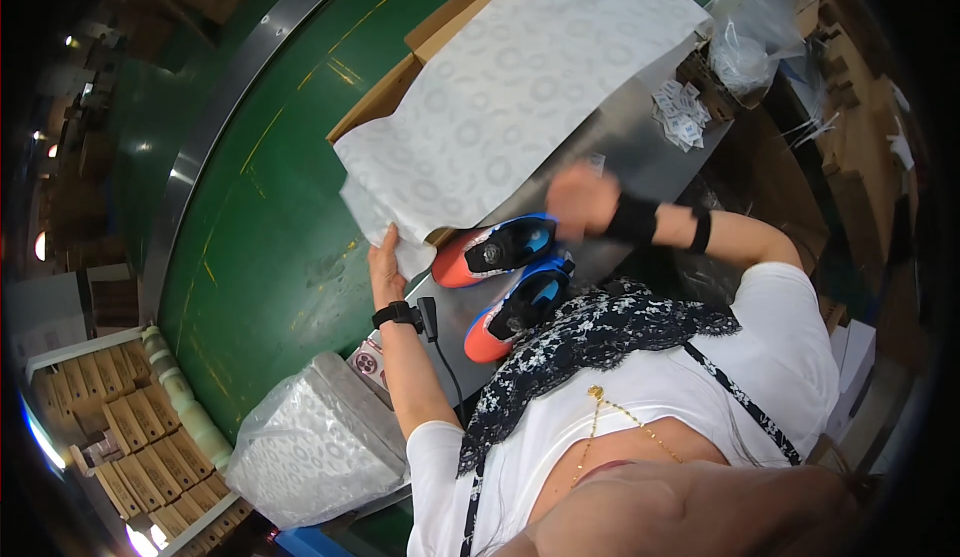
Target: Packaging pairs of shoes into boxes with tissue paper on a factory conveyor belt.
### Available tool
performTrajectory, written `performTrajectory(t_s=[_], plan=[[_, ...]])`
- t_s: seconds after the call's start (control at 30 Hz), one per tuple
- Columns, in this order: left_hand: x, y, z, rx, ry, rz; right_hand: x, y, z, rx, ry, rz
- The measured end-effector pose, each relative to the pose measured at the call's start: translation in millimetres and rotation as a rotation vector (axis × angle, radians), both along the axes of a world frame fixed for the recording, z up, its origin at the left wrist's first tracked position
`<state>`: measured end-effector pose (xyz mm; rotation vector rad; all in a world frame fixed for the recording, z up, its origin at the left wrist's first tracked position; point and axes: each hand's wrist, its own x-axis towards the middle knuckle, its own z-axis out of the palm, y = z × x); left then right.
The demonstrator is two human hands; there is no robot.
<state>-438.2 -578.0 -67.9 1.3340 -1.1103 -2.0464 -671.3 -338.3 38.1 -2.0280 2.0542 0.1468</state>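
Note:
A large sheet of white patterned tissue paper [540,77] lies over a brown cardboard box [375,102]. My left hand [385,269] pinches the sheet's near left corner. Beside the sheet, a pair of shoes rests on the metal surface: one shoe [455,262] close to the paper, the other shoe [488,335] nearer my body. Both have orange-red toes, blue edges and dark insides. Over the heel end of the pair, my right hand [582,200] is smeared by motion, its fingers unclear. A small white packet [597,163] shows just beyond it.
Several small white packets [682,117] lie heaped at the metal table's [640,162] far right, near a clear plastic bag [742,62]. The green belt [270,247] runs along the left. A plastic-wrapped paper stack [320,442] sits lower left, beside a rack of brown boxes [150,437].

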Motion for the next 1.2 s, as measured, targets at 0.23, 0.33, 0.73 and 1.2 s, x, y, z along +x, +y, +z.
performTrajectory(t_s=[0.23,0.33,0.73,1.2], plan=[[29.2,-29.4,6.5,-0.640,-0.170,0.105,75.2,29.2,-66.7,-0.395,-0.127,0.536],[51.1,-43.8,8.3,-0.825,-0.309,0.038,65.8,2.8,-9.7,-0.201,-0.395,0.382],[-7.3,-7.4,115.3,-0.671,0.037,-0.101,2.3,-151.8,-58.4,-0.350,-0.655,-0.509],[-92.0,19.3,63.3,-0.752,-0.638,-1.151,31.3,-9.9,-30.1,-0.310,-0.311,0.011]])
